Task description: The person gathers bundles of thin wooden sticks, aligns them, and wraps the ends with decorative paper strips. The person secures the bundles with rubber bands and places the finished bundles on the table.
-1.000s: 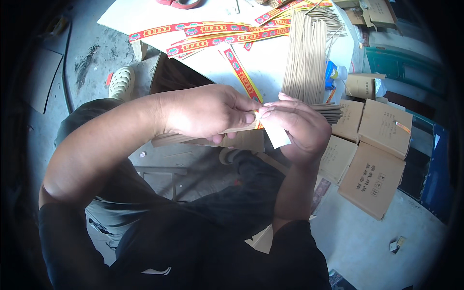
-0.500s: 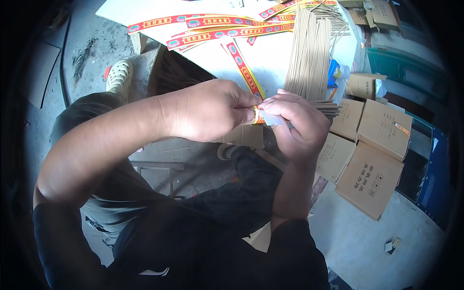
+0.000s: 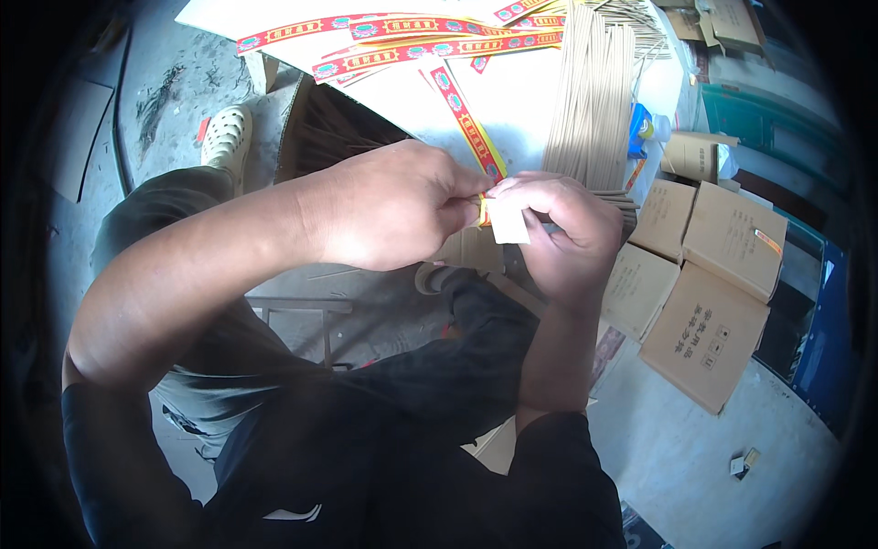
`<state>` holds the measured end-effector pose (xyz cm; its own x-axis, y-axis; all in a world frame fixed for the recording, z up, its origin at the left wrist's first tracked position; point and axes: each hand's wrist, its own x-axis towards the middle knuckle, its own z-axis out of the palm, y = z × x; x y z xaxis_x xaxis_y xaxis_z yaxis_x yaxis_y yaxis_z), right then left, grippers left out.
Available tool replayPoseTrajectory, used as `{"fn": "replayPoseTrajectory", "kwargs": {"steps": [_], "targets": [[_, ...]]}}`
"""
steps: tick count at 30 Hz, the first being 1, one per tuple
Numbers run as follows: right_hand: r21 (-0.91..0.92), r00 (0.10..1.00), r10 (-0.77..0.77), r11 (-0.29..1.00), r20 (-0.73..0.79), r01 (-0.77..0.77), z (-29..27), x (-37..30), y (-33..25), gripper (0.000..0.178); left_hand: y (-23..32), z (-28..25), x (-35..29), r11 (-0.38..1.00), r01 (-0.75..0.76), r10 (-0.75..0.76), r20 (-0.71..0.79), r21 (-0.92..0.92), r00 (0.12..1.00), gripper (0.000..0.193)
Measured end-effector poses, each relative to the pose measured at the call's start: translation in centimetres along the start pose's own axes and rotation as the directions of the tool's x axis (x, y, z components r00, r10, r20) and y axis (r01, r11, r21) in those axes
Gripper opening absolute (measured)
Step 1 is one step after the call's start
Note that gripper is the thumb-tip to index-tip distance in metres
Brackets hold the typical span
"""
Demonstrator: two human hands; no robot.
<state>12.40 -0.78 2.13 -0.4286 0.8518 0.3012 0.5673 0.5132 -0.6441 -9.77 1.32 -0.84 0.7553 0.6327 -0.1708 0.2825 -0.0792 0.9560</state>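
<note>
My left hand [image 3: 402,209] is closed, thumb and forefinger pinching a small red and yellow paper strip [image 3: 485,210]. Right beside it, my right hand [image 3: 572,229] is curled with its fingertips at the strip's pale end [image 3: 508,222], which stands out as a squarish flap between the hands. Brown stick ends [image 3: 624,203] show beyond the right hand; whether that hand grips them is hidden. A long red and yellow printed strip [image 3: 465,119] lies on the white table [image 3: 393,105] and runs down to my fingers. I cannot tell whether it joins the held piece.
Thin tan sticks [image 3: 590,101] lie stacked on the table, with more printed strips [image 3: 430,50] at its far side. A blue and white bottle [image 3: 645,128] stands right of the sticks. Cardboard boxes [image 3: 704,334] cover the floor at right. A wooden frame [image 3: 297,306] is below my left forearm.
The pale paper end between my hands has turned from a narrow, tilted sliver into a wider flap facing up. My right hand has rolled slightly; the left is nearly still.
</note>
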Motion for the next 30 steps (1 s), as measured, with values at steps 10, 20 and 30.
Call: {"fn": "replayPoseTrajectory", "kwargs": {"steps": [10, 20, 30], "targets": [[0.006, 0.999, 0.003, 1.000, 0.037, -0.003, -0.2, -0.5, 0.2, 0.019, 0.8, -0.2, -0.2, 1.000, 0.030, -0.030, 0.010, 0.009, 0.999, 0.030], [-0.023, 0.999, -0.023, 0.999, 0.025, 0.024, -0.2, -0.5, 0.5, 0.015, 0.9, -0.3, -0.2, 0.986, -0.027, 0.034, -0.041, 0.166, 0.999, 0.027], [-0.006, 0.973, 0.228, 0.974, -0.023, -0.228, 0.8, -1.0, -0.3, 0.040, 0.6, 0.0, -0.4, 0.978, -0.024, 0.042, -0.081, 0.209, 0.996, 0.016]]}}
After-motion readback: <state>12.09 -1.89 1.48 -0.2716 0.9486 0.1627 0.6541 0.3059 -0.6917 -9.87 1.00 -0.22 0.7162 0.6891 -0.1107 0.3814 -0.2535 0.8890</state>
